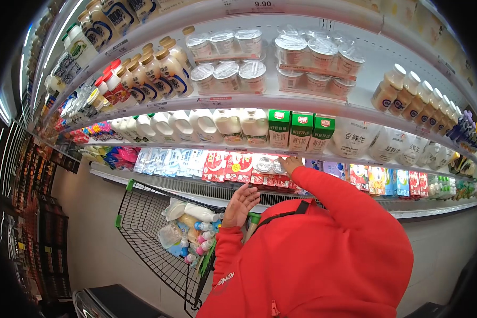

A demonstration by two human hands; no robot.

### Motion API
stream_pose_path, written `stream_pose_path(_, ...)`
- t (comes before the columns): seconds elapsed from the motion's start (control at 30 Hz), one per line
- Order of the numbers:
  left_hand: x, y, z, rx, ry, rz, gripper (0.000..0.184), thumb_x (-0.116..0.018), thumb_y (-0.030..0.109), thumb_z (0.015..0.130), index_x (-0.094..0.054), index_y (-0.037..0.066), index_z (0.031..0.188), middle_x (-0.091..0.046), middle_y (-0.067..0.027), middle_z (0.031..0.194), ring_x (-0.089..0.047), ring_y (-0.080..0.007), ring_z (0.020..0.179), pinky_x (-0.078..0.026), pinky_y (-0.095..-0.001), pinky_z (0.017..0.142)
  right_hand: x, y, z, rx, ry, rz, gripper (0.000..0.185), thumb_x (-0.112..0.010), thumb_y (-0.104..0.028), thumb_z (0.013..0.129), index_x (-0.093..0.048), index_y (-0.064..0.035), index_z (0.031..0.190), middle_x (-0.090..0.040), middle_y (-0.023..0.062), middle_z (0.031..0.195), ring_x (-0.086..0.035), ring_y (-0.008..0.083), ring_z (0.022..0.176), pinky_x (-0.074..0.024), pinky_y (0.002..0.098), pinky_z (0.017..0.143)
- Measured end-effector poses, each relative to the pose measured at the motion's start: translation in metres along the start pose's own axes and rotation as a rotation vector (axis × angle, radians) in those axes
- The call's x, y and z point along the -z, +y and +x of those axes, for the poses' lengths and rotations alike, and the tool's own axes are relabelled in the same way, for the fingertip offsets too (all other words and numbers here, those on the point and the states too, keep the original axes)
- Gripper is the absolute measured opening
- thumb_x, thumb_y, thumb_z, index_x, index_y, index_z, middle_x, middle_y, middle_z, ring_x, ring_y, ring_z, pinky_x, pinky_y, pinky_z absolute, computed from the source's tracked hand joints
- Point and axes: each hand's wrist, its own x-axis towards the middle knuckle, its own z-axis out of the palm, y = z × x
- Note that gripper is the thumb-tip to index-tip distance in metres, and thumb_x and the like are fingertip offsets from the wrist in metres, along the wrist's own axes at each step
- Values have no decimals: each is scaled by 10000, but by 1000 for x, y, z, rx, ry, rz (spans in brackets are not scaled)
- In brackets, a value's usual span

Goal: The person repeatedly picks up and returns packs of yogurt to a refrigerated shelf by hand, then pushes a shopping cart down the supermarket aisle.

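My left hand (241, 205) is raised above the cart's near end, palm up with its fingers spread, holding nothing. In front of it on the bottom shelf stand red drink packs (267, 165) with round pictures on them. My right hand (290, 165) reaches forward to the right end of these packs. Its fingers look a little apart and bent near the pack tops. Whether they touch a pack is hard to make out. White-and-green milk cartons (301, 131) stand on the shelf just above my right hand.
A black wire shopping cart (143, 225) with green corners stands at my left, holding bottles and bagged goods (193, 228). The shelf edge (238, 147) overhangs the bottom row. Milk jugs (201, 124), yogurt cups (225, 74) and bagged soy drinks (352, 138) line the shelves.
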Motion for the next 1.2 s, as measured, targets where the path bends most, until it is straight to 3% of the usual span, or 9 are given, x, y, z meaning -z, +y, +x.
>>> stream_pose_path(0.2, 9, -1, -4, -71, 99, -46, 693, -540, 398, 916, -262, 2, 1412, -391, -204, 1369, -426, -322, 1251, -347, -454, 1062, 1, 7, 10, 265, 287, -154, 696, -654, -154, 682, -433, -165, 1342, -572, 96, 1033, -531, 278, 1003, -416, 487, 834)
stream_pose_path(0.3, 16, -5, 0, -160, 228, -58, 650, -559, 320, 919, -263, 27, 1417, -358, -162, 1403, -409, -283, 1260, -334, -431, 1074, 66, -12, -13, 424, 319, 10, 653, -650, -161, 678, -477, -145, 1307, -571, 109, 968, -537, 290, 958, -443, 454, 807)
stream_pose_path(0.43, 33, -15, 5, -319, 521, 189, 691, -577, 274, 910, -197, 58, 1445, -279, -122, 1461, -363, -270, 1300, -275, -398, 1105, 140, -41, -35, 426, 118, 679, 694, -678, -193, 754, -399, -108, 1384, -607, 140, 946, -588, 259, 870, -468, 366, 770)
stream_pose_path(0.57, 7, -2, 2, -271, 138, -95, 774, -640, 295, 872, -187, 57, 1453, -309, -105, 1453, -344, -278, 1329, -307, -433, 1093, 171, -72, -45, 287, -397, 1293, 643, -652, -151, 824, -384, -68, 1402, -604, 84, 976, -550, 106, 857, -455, 275, 772)
stream_pose_path(0.67, -14, 4, 0, -223, 51, -170, 765, -667, 311, 855, -239, 53, 1434, -367, -108, 1426, -370, -285, 1319, -337, -444, 1074, 183, -92, -58, 336, -473, 1303, 674, -663, -160, 819, -369, -81, 1419, -600, 74, 987, -545, 117, 870, -451, 282, 787)
stream_pose_path(0.83, -6, 7, -12, -193, 214, -158, 769, -701, 262, 831, -265, 5, 1409, -428, -157, 1371, -500, -287, 1205, -446, -433, 990, 185, -104, -67, 364, -482, 1333, 712, -674, -185, 823, -334, -91, 1441, -558, 83, 1111, -503, 146, 997, -408, 306, 895)
stream_pose_path(0.93, -16, 10, -9, -256, 186, -139, 770, -688, 271, 833, -259, 2, 1413, -423, -164, 1371, -481, -294, 1222, -418, -449, 1015, 185, -106, -69, 399, -504, 1433, 756, -683, -182, 816, -291, -81, 1455, -533, 101, 1189, -503, 166, 1051, -406, 320, 929)
stream_pose_path(1.03, -11, 8, -8, -260, 198, -161, 767, -656, 317, 845, -254, 3, 1418, -411, -163, 1384, -453, -303, 1246, -383, -464, 1042, 181, -108, -73, 602, -272, 1296, 824, -704, -188, 796, -244, -66, 1469, -515, 131, 1243, -507, 198, 1105, -400, 345, 958)
stream_pose_path(1.2, -12, 8, -5, -298, 271, -246, 648, -568, 303, 910, -277, 22, 1417, -410, -142, 1400, -442, -289, 1260, -362, -469, 1057, 193, -114, -93, 614, 61, 983, 809, -724, -212, 736, -317, -3, 1404, -502, 199, 1245, -513, 327, 1121, -411, 404, 962)
